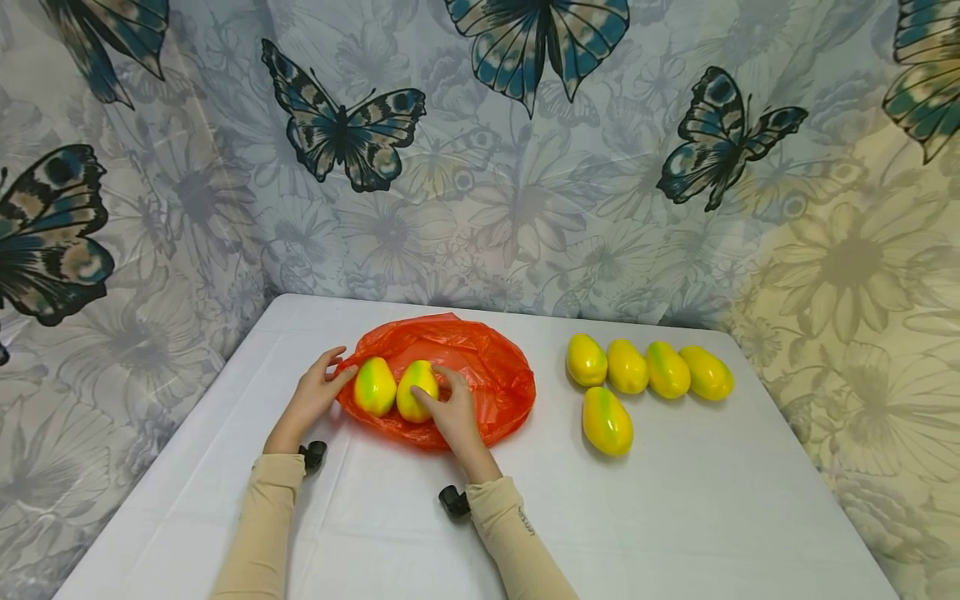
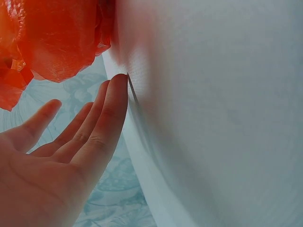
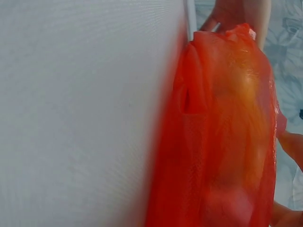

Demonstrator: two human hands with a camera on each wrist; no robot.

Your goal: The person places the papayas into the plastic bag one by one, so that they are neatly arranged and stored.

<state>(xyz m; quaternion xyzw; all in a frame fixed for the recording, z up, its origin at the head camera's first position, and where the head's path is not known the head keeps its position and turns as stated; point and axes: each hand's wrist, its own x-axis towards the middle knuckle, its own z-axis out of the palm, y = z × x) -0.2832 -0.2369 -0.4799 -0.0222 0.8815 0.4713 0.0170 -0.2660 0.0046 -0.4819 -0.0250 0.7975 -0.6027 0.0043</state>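
Note:
A red plastic bag (image 1: 491,367) lies spread open on the table, with two shiny yellow mangoes in its left half. Thumb and fingers of my right hand (image 1: 457,417) pinch the right-hand mango (image 1: 416,390), which has a greenish streak. Beside it in the bag sits the other mango (image 1: 375,387). At the bag's left edge is my left hand (image 1: 311,404), its thumb near that mango. The left wrist view shows the left hand (image 2: 80,146) with fingers extended, just below the red plastic. In the right wrist view, the bag's side (image 3: 227,132) hides most of the right hand.
On the right of the white table (image 1: 675,517), several mangoes stand in a row, among them one at the right end (image 1: 707,372). One more mango (image 1: 607,422) lies in front of them. A butterfly-patterned cloth wall (image 1: 480,225) rises behind the table.

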